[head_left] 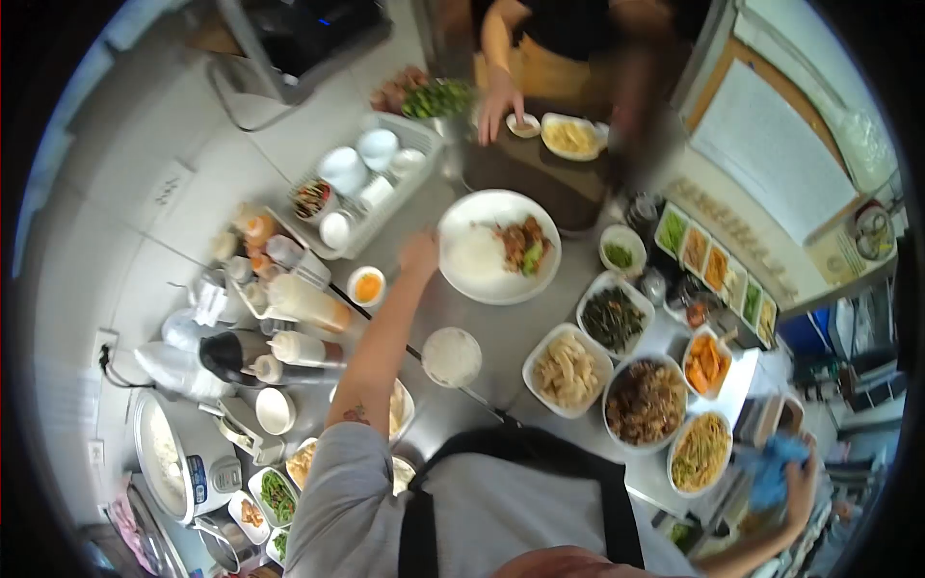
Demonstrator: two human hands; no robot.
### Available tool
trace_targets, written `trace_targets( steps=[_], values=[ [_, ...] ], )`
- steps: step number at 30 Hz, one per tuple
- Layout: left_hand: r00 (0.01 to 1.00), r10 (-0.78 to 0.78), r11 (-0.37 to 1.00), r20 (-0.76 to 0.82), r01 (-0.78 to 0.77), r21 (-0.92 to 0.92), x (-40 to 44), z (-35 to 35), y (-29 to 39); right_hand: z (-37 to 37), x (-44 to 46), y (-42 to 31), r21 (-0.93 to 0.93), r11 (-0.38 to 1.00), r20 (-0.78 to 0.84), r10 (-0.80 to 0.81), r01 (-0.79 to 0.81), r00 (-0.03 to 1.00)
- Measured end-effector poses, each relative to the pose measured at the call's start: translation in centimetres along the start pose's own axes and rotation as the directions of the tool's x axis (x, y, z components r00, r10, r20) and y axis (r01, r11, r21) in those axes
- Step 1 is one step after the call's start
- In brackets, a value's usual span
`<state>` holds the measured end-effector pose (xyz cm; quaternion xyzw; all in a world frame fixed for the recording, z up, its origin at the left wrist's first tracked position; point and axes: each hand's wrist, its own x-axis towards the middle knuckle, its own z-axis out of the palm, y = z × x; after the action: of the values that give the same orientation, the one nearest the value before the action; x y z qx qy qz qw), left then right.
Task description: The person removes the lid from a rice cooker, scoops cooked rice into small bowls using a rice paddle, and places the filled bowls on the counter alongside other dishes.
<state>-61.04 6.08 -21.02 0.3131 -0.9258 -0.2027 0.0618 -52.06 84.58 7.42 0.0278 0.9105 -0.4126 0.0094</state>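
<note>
A large white plate (461, 270) with white rice and a brown meat dish with some green lies on the steel counter. My left hand (420, 252) is at the plate's left rim, its fingers closed on the edge. Far to the right, my right hand (802, 477) is closed on a blue cloth (777, 467) beside the counter. Between my left arm and the bowls stands a round white container (451, 357). A small bowl with an orange yolk-like content (366, 286) sits left of my forearm.
Across the counter a co-worker's hand (501, 104) touches a small dish by a dark tray (535, 178). Several food bowls (568, 371) stand right. Squeeze bottles (303, 349), a crockery basket (361, 226) and a rice cooker (207, 477) are left.
</note>
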Motion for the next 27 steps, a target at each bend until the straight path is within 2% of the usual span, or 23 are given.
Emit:
trace_targets(
  steps=[2, 3, 4, 6, 8, 10, 11, 12, 13, 14, 16, 18, 20, 21, 22, 24, 26, 27],
  values=[
    [0.991, 0.014, 0.998, -0.13, -0.006, 0.061, 0.0, -4.6, 1.8, 2.9, -1.9, 4.3, 0.065, 0.992, -0.047, 0.116, -0.113, 0.992],
    [0.961, 0.14, 0.989, -0.238, -0.148, -0.014, 1.0, -6.2, 1.3, 5.4, -2.2, 5.6, 0.084, 0.987, -0.049, 0.144, -0.139, 0.988],
    [0.938, 0.127, 0.967, -0.323, -0.19, -0.171, 0.7, -9.3, 3.2, 7.8, -2.3, 5.9, 0.09, 0.984, -0.048, 0.157, -0.153, 0.986],
    [0.904, 0.14, 0.97, -0.404, -0.207, -0.126, 0.8, -15.3, 6.2, 12.7, -2.7, 6.4, 0.075, 0.98, -0.018, 0.185, -0.184, 0.982],
    [0.795, 0.219, 0.907, -0.566, -0.38, -0.183, 0.8, -21.0, 8.9, 17.2, -3.4, 6.9, 0.045, 0.98, 0.026, 0.193, -0.194, 0.981],
    [0.645, 0.134, 0.786, -0.752, -0.531, -0.316, 3.5, -26.1, 10.2, 21.3, -4.1, 7.6, 0.002, 0.983, 0.073, 0.185, -0.186, 0.98],
    [0.542, 0.098, 0.678, -0.835, -0.65, -0.343, 3.8, -29.7, 11.5, 23.0, -4.6, 7.8, -0.016, 0.986, 0.093, 0.167, -0.166, 0.982],
    [0.508, 0.042, 0.549, -0.86, -0.731, -0.405, 2.8, -33.1, 13.0, 24.5, -5.0, 8.0, -0.038, 0.989, 0.109, 0.149, -0.145, 0.983],
    [0.64, -0.058, 0.378, -0.766, -0.696, -0.61, 3.2, -35.9, 13.6, 25.7, -5.7, 8.3, -0.062, 0.99, 0.121, 0.135, -0.128, 0.983],
    [0.71, -0.056, 0.265, -0.702, -0.667, -0.696, 4.3, -38.3, 13.7, 26.8, -6.4, 8.8, -0.087, 0.99, 0.127, 0.117, -0.107, 0.985],
    [0.849, 0.044, 0.187, -0.527, -0.525, -0.83, 5.6, -42.2, 14.9, 28.5, -7.7, 9.8, -0.139, 0.989, 0.136, 0.076, -0.057, 0.988],
    [0.816, 0.064, 0.19, -0.575, -0.576, -0.795, 8.3, -44.2, 16.3, 29.8, -9.1, 10.9, -0.183, 0.983, 0.123, 0.014, 0.009, 0.992],
    [0.741, -0.017, 0.364, -0.671, -0.621, -0.694, 10.3, -46.2, 18.3, 30.4, -10.5, 12.4, -0.229, 0.97, 0.101, -0.062, 0.084, 0.993],
    [0.742, -0.021, 0.373, -0.67, -0.616, -0.694, 11.8, -47.3, 18.9, 30.7, -11.2, 12.9, -0.257, 0.958, 0.09, -0.104, 0.124, 0.99],
    [0.7, -0.062, 0.371, -0.711, -0.646, -0.667, 12.7, -48.1, 20.0, 30.7, -11.9, 13.2, -0.282, 0.945, 0.08, -0.149, 0.166, 0.986],
    [0.615, -0.27, 0.398, -0.741, -0.629, -0.668, 15.7, -49.9, 21.4, 30.9, -12.9, 13.5, -0.333, 0.915, 0.065, -0.218, 0.227, 0.974],
    [0.642, -0.282, 0.194, -0.713, -0.69, -0.697, 16.7, -50.2, 21.9, 31.2, -13.1, 15.1, -0.304, 0.935, 0.073, -0.169, 0.184, 0.983],
    [0.684, -0.185, 0.102, -0.706, -0.701, -0.706, 19.5, -50.2, 20.7, 31.8, -12.2, 16.5, -0.231, 0.971, 0.073, -0.039, 0.055, 0.997]
  ],
)
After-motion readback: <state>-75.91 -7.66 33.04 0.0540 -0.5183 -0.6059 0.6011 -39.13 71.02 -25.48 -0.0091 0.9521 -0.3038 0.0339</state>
